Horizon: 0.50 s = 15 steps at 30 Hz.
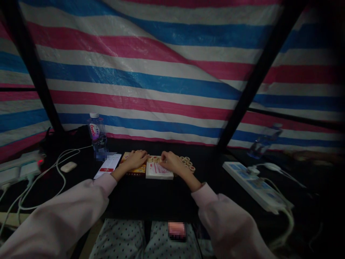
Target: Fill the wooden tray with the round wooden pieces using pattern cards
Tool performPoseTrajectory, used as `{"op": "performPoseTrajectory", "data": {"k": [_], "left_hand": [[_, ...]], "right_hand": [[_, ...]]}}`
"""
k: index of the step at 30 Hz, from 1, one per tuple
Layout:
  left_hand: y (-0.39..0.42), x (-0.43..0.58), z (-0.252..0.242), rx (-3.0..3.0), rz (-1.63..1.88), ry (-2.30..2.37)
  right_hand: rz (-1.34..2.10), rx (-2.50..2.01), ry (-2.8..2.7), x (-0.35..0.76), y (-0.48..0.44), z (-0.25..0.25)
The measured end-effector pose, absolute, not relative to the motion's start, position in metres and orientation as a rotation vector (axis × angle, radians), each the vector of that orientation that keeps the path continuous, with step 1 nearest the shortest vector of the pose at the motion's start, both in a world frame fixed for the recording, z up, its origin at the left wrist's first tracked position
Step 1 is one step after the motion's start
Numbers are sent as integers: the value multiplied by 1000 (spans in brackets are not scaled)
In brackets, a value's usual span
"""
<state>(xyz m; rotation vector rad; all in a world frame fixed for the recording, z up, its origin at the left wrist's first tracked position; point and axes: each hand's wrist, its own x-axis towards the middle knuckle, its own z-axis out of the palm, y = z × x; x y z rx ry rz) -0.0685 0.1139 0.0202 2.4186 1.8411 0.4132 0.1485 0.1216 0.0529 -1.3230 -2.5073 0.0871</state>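
Note:
Both my arms, in pale pink sleeves, reach forward over a dark table (151, 198). My left hand (137, 159) rests with curled fingers on an orange-brown box lid (134, 170), its fingertips beside some round wooden game pieces. My right hand (171, 162) lies curled at the far edge of a folded white sheet with red print (158, 171). Its fingertips look pinched together; whether they hold a piece is hidden. Several round wooden pieces (187, 162) with red marks lie in a cluster just right of this hand.
A water bottle (97, 135) stands at the back left, a white card (107, 166) beside the box. White chargers and cables (32, 169) lie at the left, a power strip (256, 185) and a second bottle (265, 141) at the right. A striped tarp hangs behind.

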Motion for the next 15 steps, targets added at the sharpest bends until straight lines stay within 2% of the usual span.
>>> {"op": "performPoseTrajectory", "data": {"k": [15], "left_hand": [[116,-70,19,2436,400,1849]], "right_hand": [[255,-1150,-2447,149,133,29]]}}
